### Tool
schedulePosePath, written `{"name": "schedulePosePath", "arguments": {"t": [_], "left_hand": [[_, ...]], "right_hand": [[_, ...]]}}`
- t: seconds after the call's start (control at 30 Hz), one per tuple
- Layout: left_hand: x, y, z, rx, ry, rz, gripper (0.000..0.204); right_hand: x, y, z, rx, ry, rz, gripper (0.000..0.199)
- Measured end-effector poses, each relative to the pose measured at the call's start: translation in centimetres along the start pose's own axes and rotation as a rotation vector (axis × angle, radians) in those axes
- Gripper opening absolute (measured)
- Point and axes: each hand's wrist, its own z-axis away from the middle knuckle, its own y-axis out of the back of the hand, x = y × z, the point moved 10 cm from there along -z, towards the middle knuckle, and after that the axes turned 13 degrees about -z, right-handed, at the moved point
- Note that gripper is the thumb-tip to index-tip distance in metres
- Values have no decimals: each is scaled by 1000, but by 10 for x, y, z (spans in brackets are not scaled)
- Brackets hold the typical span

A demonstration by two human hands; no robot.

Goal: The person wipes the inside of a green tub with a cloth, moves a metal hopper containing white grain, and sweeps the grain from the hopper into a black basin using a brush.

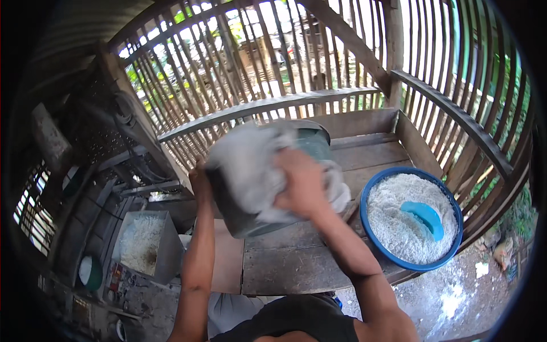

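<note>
A whitish-grey cloth, smeared by motion, covers much of a dark tub on the wooden bench in front of me. My right hand grips the cloth near its right side, with the fingers bent into it. At the tub's left edge, my left hand holds on to the side, its fingers partly hidden. Behind the cloth shows a dark green bucket; whether it is separate from the tub I cannot make out.
A blue basin of white grated stuff stands right, with a light blue scoop in it. Down left is a metal box with similar white contents. Wooden slats enclose the bench.
</note>
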Motion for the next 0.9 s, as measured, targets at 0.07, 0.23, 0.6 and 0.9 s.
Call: {"name": "schedulePosePath", "arguments": {"t": [0.07, 0.23, 0.6, 0.9], "left_hand": [[6, -52, -3, -216, 55, 115, 46], [67, 25, -34, 376, -419, -1119, 62], [66, 88, -29, 655, -508, -1081, 56], [28, 152, -31, 742, -298, -862, 45]], "right_hand": [[-45, -48, -2, -138, 161, 232, 57], [5, -14, -5, -27, -52, 72, 54], [142, 29, 57, 360, -574, -556, 45], [219, 23, 55, 302, -608, -478, 45]]}}
